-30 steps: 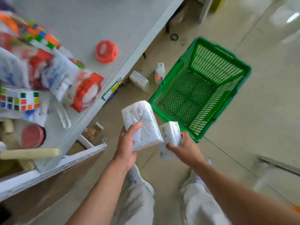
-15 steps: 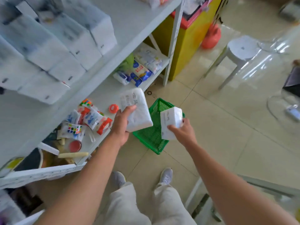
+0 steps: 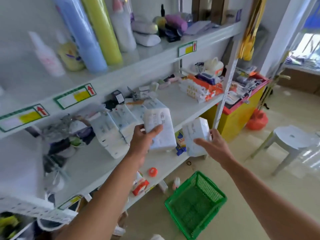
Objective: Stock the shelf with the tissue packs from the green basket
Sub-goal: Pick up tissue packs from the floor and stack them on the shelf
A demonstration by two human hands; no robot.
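- The shelf tags (image 3: 74, 96) show red arrows; their words are too blurry to read.
- Stacked tissue packs (image 3: 110, 130) lie on the middle shelf (image 3: 181, 104).
- The left hand (image 3: 143, 138) grips the left pack (image 3: 161, 130); its print is too blurry to read.
- The right hand (image 3: 215, 144) grips the right pack (image 3: 194, 135).
- The green basket (image 3: 181, 187) sits on the floor below.

The person's 2 forearms are bare up to the frame edge, as are the left hand (image 3: 143, 141) and right hand (image 3: 216, 144). Left of the green basket (image 3: 181, 187), 2 white shoes (image 3: 119, 230) show, blurred.
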